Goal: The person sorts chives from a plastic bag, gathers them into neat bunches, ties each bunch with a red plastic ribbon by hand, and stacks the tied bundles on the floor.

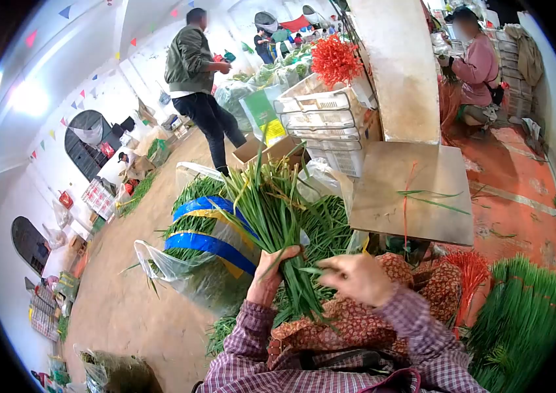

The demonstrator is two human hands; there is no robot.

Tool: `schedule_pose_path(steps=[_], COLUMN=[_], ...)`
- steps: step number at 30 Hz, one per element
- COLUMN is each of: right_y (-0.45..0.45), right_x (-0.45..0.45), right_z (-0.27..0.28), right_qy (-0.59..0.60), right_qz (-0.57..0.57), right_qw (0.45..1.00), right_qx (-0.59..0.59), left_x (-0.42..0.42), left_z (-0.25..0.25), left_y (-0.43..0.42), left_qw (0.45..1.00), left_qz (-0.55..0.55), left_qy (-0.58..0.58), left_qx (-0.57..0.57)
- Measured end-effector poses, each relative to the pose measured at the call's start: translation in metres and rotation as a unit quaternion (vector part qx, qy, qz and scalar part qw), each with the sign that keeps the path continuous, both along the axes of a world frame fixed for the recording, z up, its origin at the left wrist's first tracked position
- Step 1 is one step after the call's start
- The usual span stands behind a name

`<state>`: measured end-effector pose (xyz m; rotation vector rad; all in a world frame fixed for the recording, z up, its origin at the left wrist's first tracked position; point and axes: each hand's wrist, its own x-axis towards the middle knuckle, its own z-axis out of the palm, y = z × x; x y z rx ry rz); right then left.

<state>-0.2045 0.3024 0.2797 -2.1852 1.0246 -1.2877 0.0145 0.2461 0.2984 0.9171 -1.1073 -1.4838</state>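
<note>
left hand clamped round a bunch of green stalks, gripping low; paler ends seem to point up and away, darker leaves hang toward the lap. probably held upright over the lap so the stalks stay together and the other side is free to work. right hand just beside it, apart from left, fingers curled near a loose leaf; a bit blurred, can't tell if the leaf is pinched. patterned cloth over the lap, likely to catch bits and keep clothes clean.

plastic bag with blue and yellow bands, full of greens, sits right behind the bunch, probably for easy reach. wooden board in front and to the right, a red tie and a few loose leaves on it. red strands beside the lap, next to tied green bundles.

farther off: crates, cardboard box, standing person, seated person. bag and board crowd the front, so reaching past looks awkward.
</note>
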Motion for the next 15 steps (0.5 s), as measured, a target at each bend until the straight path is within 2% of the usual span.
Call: schedule_pose_path(steps=[1, 2, 3, 4, 6, 9, 10, 12, 13, 15], right_y=[-0.001, 0.003, 0.002, -0.01, -0.046, -0.091, -0.103, -0.116, -0.111, -0.099], right_x=[-0.018, -0.037, -0.047, -0.056, -0.048, -0.005, 0.014, 0.045, 0.047, 0.046], right_z=[0.012, 0.036, 0.048, 0.047, 0.04, 0.024, 0.011, -0.012, -0.005, 0.009], right_qy=[-0.015, -0.07, -0.13, -0.19, -0.224, -0.167, -0.169, -0.143, -0.144, -0.166], right_qz=[-0.019, -0.048, -0.066, -0.051, -0.045, -0.056, -0.058, -0.099, -0.1, 0.041], right_qw=[0.999, 0.99, 0.981, 0.963, 0.96, 0.968, 0.967, 0.98, 0.98, 0.953], right_qx=[0.046, 0.117, 0.129, 0.186, 0.163, 0.181, 0.184, 0.092, 0.096, 0.251], left_x=[0.005, 0.007, 0.009, 0.011, 0.011, 0.012, 0.012, 0.013, 0.014, 0.02], left_z=[0.002, 0.005, 0.008, 0.007, 0.006, 0.002, 0.003, 0.005, 0.006, 0.01], left_y=[-0.001, 0.002, 0.007, 0.009, 0.009, 0.006, 0.006, 0.007, 0.008, 0.008], left_qw=[1.0, 0.999, 0.999, 0.999, 0.994, 0.986, 0.987, 0.983, 0.979, 0.976], left_qz=[-0.003, 0.003, 0.009, 0.008, 0.009, 0.011, 0.013, 0.011, 0.01, -0.01], left_qy=[-0.026, -0.037, -0.047, -0.048, -0.105, -0.155, -0.153, -0.174, -0.195, -0.21], left_qx=[0.015, 0.008, 0.002, 0.008, -0.018, -0.059, -0.039, -0.048, -0.058, -0.063])
